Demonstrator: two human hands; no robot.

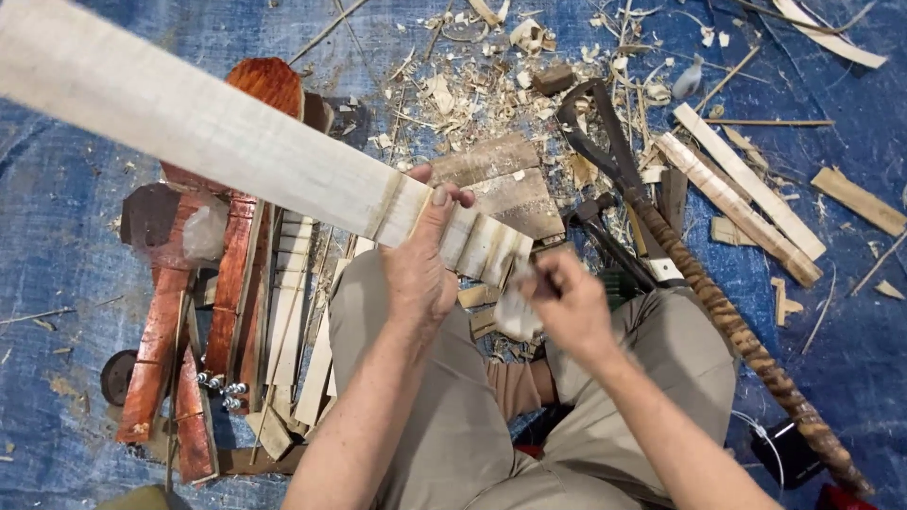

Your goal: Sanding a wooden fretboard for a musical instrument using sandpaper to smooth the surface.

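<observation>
- From the head camera we look straight down at a blue tarp (57, 246) spread on the floor, strewn with wood shavings (472, 94) thickest toward its far edge.
- We sit on the tarp with knees in khaki trousers (453, 434) filling the near middle of the view.
- At the left side of the tarp lies a pile of reddish-brown varnished wood pieces (161, 331) mixed with pale slats (288, 312); it comes right up to our left knee.
- At the right side we see pale wood strips (746, 189), a dark metal tool with long handles (605, 142) and a twisted wooden stick (746, 345) running to the near right corner.
- The open tarp lies mostly along the far left and far right edges; the middle is crowded.
- Our left hand (420, 269) is closed around a long pale wooden board (236, 142), thumb on top, near the board's near end.
- The board rises from our lap toward the far left corner, clear of the tarp.
- Our right hand (567, 302) is closed on a small pale piece (518, 312), blurred, pressed against the board's near end just beside the left hand; what it is we cannot tell.
</observation>
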